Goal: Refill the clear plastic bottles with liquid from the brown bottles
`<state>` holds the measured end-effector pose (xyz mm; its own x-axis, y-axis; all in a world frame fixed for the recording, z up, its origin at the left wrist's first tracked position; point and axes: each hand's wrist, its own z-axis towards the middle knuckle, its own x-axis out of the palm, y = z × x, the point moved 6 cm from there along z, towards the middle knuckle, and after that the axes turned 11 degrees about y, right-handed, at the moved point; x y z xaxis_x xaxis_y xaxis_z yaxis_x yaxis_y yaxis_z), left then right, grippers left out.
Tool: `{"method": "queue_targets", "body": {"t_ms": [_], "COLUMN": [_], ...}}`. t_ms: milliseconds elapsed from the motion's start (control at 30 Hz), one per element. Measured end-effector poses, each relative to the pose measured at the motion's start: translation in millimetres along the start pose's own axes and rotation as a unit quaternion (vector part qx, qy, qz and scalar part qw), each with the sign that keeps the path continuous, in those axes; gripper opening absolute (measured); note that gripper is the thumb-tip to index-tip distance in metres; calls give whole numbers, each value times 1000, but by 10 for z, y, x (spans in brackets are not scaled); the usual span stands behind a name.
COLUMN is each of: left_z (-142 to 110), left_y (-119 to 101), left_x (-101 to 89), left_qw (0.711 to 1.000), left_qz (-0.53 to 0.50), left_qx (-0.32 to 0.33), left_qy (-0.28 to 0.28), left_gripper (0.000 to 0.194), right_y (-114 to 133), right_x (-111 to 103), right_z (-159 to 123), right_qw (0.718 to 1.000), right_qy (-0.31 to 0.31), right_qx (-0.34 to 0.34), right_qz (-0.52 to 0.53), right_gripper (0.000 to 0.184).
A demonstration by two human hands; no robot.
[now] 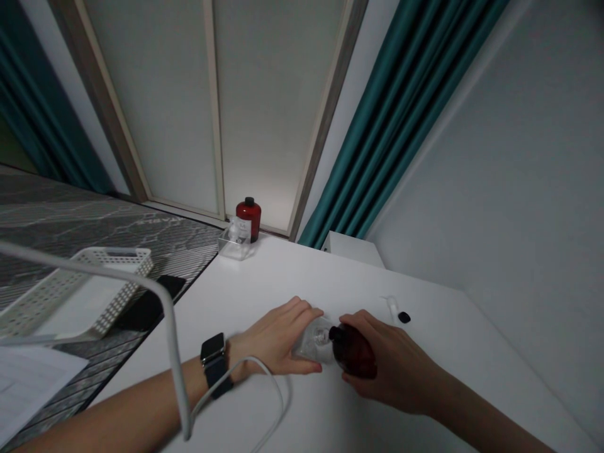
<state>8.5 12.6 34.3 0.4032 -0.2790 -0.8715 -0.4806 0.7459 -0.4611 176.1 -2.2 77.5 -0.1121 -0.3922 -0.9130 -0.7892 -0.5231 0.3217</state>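
Gripping a clear bottle (315, 340) upright on the white table (264, 283), the left hand (283, 336) curls around its side; rightward, the right hand (384, 358) is closed around a dark red bottle (355, 353), tipped, its long axis slanting, mouth pointing left over the clear one's opening.

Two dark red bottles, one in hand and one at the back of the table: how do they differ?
The held bottle is tilted, neck toward the clear bottle; the back bottle stands upright. The right hand grips the held bottle; no hand touches the back bottle. Both are reddish with dark necks.
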Motion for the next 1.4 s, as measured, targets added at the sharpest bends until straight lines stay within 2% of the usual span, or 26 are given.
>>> {"method": "queue_targets", "body": {"t_ms": [233,633,1033,1400], "left_z": [-14,4,14,18], "left_y": [-11,22,4,-3], "left_x": [4,82,63,86], "left_qw": [1000,1000,999,997], "left_qz": [-22,-21,-46,-78], "left_qx": [-2,2,-3,-12], "left_qy": [-4,-12,-13,-8], "left_gripper": [69,71,70,69], "right_y": [35,39,72,70], "right_x": [-39,-43,-93,-126], "right_z": [-16,-5,-11,17], "right_qw": [1000,999,998,997], "right_qy": [11,11,14,20], "right_qx": [11,-2,-6,1], "right_qz": [-10,-48,-63,-80], "right_gripper": [54,58,51,52]}}
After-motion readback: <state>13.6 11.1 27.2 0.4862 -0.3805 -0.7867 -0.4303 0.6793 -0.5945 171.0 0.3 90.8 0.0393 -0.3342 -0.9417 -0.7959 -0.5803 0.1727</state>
